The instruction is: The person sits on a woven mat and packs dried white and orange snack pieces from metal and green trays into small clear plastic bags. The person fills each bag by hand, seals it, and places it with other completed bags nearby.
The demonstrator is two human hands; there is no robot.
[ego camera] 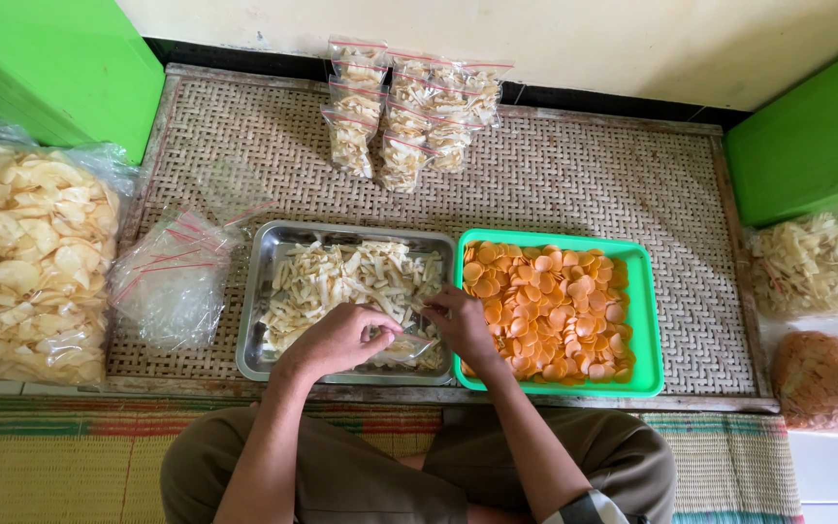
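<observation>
Resting at mat (pixel 584 175) near edge, left of centre: steel tray (pixel 256 320) of pale chips (pixel 341 281). Green tray (pixel 647 320) touching its right side.
Bag (pixel 402 347): small, clear, over steel tray near-right corner, between both hands. Judged light, limp, slippery film; grip at mouth rim, both sides.
Chips: judged brittle, light; pinch loosely, no squeeze.
Left hand (pixel 337 340): fingers curled onto bag.
Right hand (pixel 463 325): narrow pinch at bag mouth.

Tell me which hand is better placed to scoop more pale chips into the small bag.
Probably the right hand: it rests at the bag's mouth over the pale chips in the metal tray. The left hand appears to be gripping the bag.
</observation>
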